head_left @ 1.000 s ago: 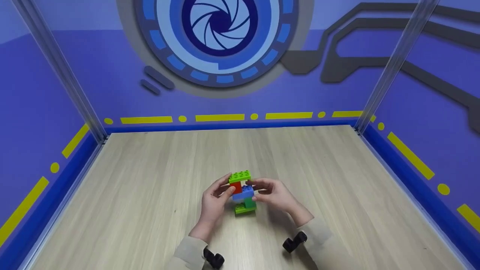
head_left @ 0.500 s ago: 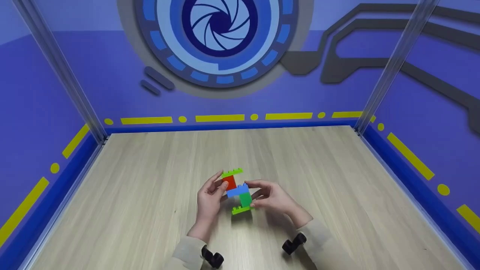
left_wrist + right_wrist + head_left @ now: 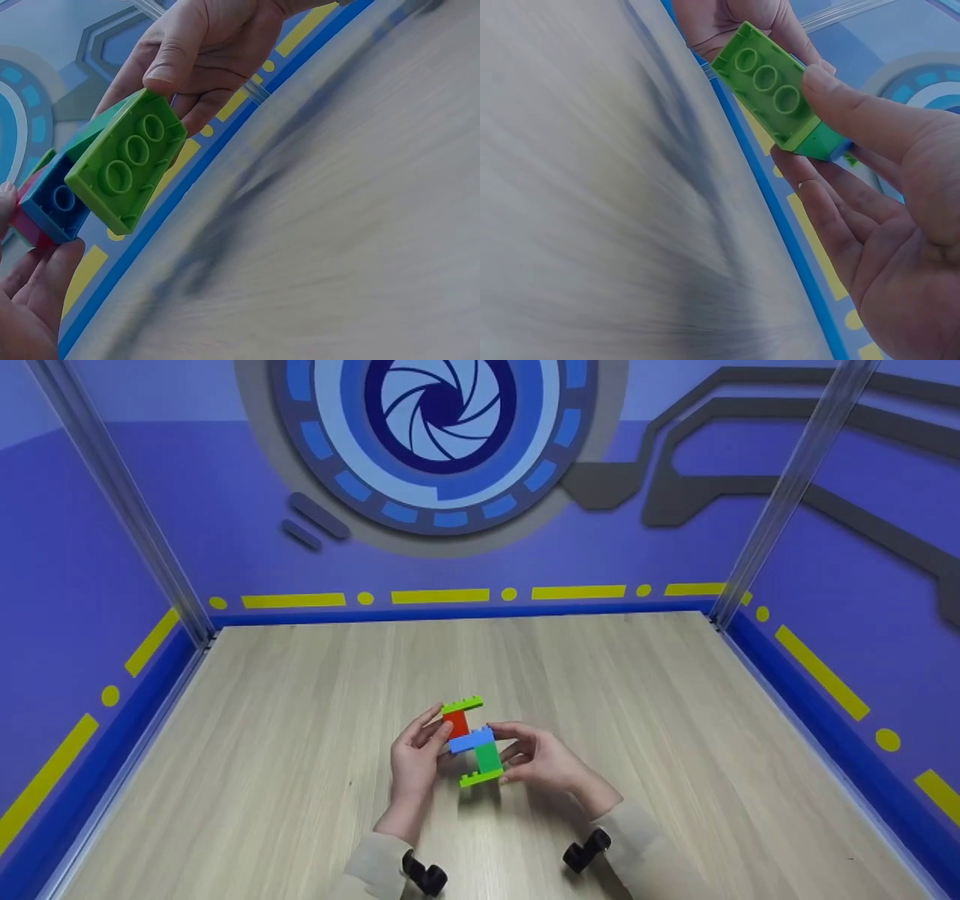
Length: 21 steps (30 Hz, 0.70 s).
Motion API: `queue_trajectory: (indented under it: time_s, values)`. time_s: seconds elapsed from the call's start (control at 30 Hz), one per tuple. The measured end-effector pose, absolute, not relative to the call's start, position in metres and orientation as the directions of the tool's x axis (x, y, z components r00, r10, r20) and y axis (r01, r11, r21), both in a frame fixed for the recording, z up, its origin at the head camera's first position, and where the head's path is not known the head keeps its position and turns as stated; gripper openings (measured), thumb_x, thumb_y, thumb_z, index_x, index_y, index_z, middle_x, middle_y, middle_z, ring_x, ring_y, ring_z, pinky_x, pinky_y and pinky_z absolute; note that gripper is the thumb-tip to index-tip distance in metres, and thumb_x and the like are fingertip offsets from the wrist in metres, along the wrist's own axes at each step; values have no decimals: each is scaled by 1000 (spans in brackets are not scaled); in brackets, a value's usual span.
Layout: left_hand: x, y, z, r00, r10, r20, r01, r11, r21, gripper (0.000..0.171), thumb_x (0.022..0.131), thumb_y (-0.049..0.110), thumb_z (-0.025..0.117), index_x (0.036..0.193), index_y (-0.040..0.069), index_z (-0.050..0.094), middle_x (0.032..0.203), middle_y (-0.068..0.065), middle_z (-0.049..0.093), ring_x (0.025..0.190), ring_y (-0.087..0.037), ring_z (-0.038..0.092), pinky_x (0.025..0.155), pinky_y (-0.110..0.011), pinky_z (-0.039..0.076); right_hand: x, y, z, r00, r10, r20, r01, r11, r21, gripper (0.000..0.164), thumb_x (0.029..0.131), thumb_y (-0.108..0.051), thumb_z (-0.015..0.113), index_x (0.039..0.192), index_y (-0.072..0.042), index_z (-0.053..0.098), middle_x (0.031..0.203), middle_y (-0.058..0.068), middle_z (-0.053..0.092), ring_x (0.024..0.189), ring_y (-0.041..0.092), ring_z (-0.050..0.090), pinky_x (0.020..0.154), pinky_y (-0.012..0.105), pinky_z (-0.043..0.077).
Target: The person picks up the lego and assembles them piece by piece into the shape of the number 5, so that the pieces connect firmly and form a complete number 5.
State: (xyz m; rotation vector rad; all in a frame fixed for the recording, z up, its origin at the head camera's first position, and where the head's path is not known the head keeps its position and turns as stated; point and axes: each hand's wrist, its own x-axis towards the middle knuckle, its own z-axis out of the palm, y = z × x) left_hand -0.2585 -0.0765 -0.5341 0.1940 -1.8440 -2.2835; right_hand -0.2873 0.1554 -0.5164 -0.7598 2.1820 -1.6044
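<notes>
Between the two hands a small zigzag stack of toy building bricks is held up, tilted, over the table. From the top it has a lime brick, a red brick, a blue brick, a green brick and a lime bottom brick. My left hand pinches the stack at the red brick, thumb in front. My right hand grips the lower right end, its thumb by the lime bottom brick. Both wrist views show that brick's hollow underside with several round tubes.
A light wood table lies under the hands, and the stack's shadow falls on it. Blue printed panels with yellow dashes rise at the back and both sides. Clear corner posts stand at the back corners.
The stack has shifted slightly left and turned, so its side now faces the head camera instead of the stud tops. The left hand moved left with it; the right thumb slid lower.
</notes>
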Motion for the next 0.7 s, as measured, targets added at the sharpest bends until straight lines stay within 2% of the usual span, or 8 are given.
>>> queue_trajectory:
  time_s: [0.17,0.33,0.57,0.7]
  values:
    - [-259,-78,-534,-984,-168,53,92,-235,968,56,93,13,77,145,8,58,147,-19,59,111,-21,73,86,-32,63,-289,155,-520,-819,-572,39,-201,223,-954,76,81,2,84,149,-12,54,148,18,58,107,23,71,95,34,61]
    - [-260,-80,-535,-991,-101,84,105,-219,970,61,91,7,78,147,5,55,156,-20,49,113,-23,71,90,-30,62,-290,156,-521,-826,-561,53,-189,186,-964,77,81,5,82,150,-8,51,149,19,57,108,25,70,98,44,60]
    - [-262,-84,-538,-995,-17,97,98,-197,975,65,88,1,78,149,5,53,159,-20,45,125,-28,66,93,-25,60,-294,158,-527,-819,-570,70,-172,127,-977,76,83,4,81,151,-1,47,150,26,53,110,26,70,95,32,61]
    - [-264,-84,-540,-996,-8,92,92,-171,981,65,88,-2,77,148,5,54,159,-21,46,131,-33,63,94,-25,60,-296,159,-529,-812,-579,72,-172,119,-978,77,83,3,81,151,2,46,149,28,53,109,25,70,97,39,60]
